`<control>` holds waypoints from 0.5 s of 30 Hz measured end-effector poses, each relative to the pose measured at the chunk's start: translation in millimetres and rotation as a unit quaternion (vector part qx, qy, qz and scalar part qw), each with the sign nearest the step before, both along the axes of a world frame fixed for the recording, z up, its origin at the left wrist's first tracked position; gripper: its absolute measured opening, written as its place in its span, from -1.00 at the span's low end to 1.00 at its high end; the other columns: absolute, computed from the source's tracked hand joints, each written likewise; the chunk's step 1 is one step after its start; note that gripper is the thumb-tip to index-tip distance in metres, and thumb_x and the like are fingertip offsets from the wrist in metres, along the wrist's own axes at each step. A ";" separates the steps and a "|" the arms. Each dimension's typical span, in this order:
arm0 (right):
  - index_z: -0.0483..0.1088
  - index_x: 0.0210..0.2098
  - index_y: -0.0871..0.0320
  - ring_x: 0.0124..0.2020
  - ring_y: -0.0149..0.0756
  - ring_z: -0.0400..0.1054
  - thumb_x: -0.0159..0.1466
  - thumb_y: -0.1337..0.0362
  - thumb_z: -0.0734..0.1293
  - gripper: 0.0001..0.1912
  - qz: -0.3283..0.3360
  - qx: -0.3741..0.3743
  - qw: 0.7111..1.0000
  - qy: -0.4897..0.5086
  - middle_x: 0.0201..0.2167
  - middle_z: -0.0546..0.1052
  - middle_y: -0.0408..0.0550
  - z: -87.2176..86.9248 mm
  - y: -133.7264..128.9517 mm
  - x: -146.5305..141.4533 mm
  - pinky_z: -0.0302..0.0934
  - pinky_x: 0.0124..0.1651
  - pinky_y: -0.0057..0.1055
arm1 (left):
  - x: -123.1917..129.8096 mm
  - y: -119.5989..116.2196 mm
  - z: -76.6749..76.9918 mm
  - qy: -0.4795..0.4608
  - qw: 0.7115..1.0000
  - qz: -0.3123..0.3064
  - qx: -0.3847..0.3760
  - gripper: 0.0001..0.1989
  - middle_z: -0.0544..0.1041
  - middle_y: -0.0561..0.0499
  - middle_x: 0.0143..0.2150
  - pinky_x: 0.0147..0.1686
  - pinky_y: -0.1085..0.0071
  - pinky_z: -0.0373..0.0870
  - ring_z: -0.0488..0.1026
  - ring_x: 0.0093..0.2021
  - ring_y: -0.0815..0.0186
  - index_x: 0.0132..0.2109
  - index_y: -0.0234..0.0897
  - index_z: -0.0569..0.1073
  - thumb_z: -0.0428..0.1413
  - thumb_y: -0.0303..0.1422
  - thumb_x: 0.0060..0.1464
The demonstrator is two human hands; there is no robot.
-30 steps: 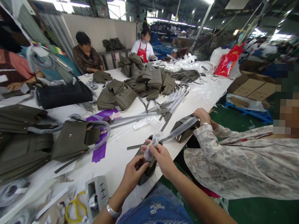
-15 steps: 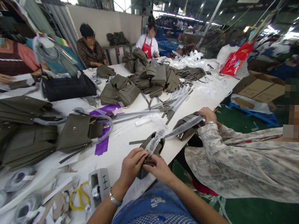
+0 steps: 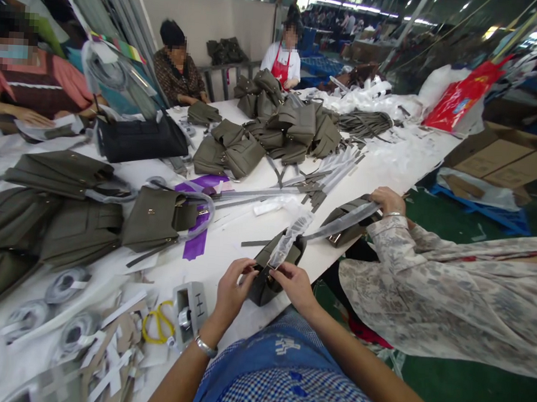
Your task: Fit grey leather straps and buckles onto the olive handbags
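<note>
A small olive-green bag [image 3: 266,288] stands at the near table edge, between my two hands. Clear plastic wrap [image 3: 289,238] runs up from its top. My left hand [image 3: 236,285] pinches the bag's upper left edge between thumb and fingers. On the right side, my right hand [image 3: 293,282] has its fingertips closed at the base of the wrapped strip, by the bag's opening. What exactly lies between those fingertips is too small to tell. Just beyond, a similar bag [image 3: 346,220] with a plastic-wrapped strap is held by another person's hand.
Yellow scissors [image 3: 158,322], a grey tape dispenser [image 3: 189,314] and paper scraps lie at the near left. Olive bags [image 3: 153,219] cover the left side, with a pile [image 3: 295,124] farther back. A person in a patterned sleeve [image 3: 392,249] sits close on my right.
The view has shifted, so the table items appear farther right. My left hand has moved from the plastic wrap to the bag's left edge; the gap between my hands is wider.
</note>
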State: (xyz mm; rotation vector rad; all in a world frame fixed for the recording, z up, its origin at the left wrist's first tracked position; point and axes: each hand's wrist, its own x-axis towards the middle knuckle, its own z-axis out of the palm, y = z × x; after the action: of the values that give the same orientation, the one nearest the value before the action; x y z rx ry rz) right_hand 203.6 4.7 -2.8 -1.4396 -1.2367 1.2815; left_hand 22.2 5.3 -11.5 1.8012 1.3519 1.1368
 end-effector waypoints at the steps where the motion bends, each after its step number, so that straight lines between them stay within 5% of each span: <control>1: 0.54 -0.28 0.19 -0.32 -0.25 0.42 0.16 0.12 0.37 -0.73 0.004 0.006 1.000 -0.004 -0.38 0.57 -0.09 -0.3 -0.4 -1.0 0.28 -0.20 -0.35 | 3.0 3.1 5.4 -0.009 1.000 -0.021 0.003 -0.76 0.50 -0.08 -0.09 -0.11 0.32 0.45 0.47 -0.16 0.28 -0.01 -0.23 0.43 0.09 -0.31 0.18; 5: 0.52 -0.23 0.18 -0.32 -0.26 0.43 0.19 0.08 0.35 -0.70 -0.002 0.023 0.999 -0.023 -0.36 0.58 -0.08 -2.8 -0.2 -4.3 0.30 -0.20 -0.37 | 7.1 17.2 12.0 -0.006 0.998 -0.067 -0.014 -0.74 0.53 -0.07 -0.01 0.05 0.25 0.39 0.46 -0.01 0.24 0.03 -0.19 0.44 0.02 -0.29 0.24; 11: 0.48 -0.16 0.16 -0.26 -0.25 0.46 0.24 0.14 0.31 -0.73 0.086 0.016 0.990 -0.106 -0.28 0.58 -0.05 -16.4 -5.4 -4.9 0.33 -0.16 -0.36 | -16.1 4.4 -30.7 0.019 0.997 -0.040 -0.060 -0.78 0.54 -0.05 -0.04 -0.03 0.22 0.44 0.46 -0.02 0.21 -0.02 -0.16 0.46 0.05 -0.30 0.22; 15: 0.47 -0.08 0.15 -0.15 -0.13 0.45 0.16 0.19 0.40 -0.66 0.186 0.055 0.943 -0.270 -0.19 0.58 0.03 -24.5 -10.2 -12.9 0.29 -0.08 -0.29 | -18.3 -21.0 -52.1 0.006 0.999 0.009 -0.048 -0.68 0.45 -0.08 0.04 -0.02 0.21 0.44 0.38 0.08 0.18 0.03 -0.15 0.40 0.17 -0.34 0.11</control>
State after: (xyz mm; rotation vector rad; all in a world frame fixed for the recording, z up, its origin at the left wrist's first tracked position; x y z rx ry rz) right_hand 190.8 -5.5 -27.3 -1.5797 -1.9914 1.0538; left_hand 3.9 -15.7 -63.6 1.7324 1.4074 1.0529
